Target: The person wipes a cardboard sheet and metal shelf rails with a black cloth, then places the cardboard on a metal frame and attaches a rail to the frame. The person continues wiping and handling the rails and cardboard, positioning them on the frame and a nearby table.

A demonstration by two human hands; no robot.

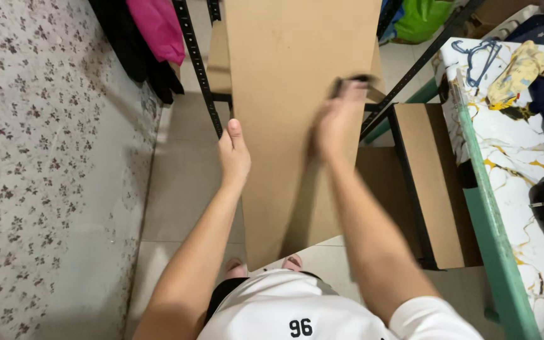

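A long brown fibreboard panel [284, 82] stands upright in front of me, reaching from the floor past the top of the view. My left hand [234, 154] grips its left edge, thumb pointing up. Over the board's right part, my right hand [338, 119] is blurred and shut on a small dark tool [351, 80] with its end near the right edge. A black perforated metal upright [198, 66] of a shelf frame runs just left of the board.
A low black shelf frame with a brown board [432, 182] lies at right on the tiled floor. A green-edged table with a marbled top [517, 164] holds clothes and a hanger. A flower-patterned wall [39, 157] closes the left; hanging clothes [152, 31] are above.
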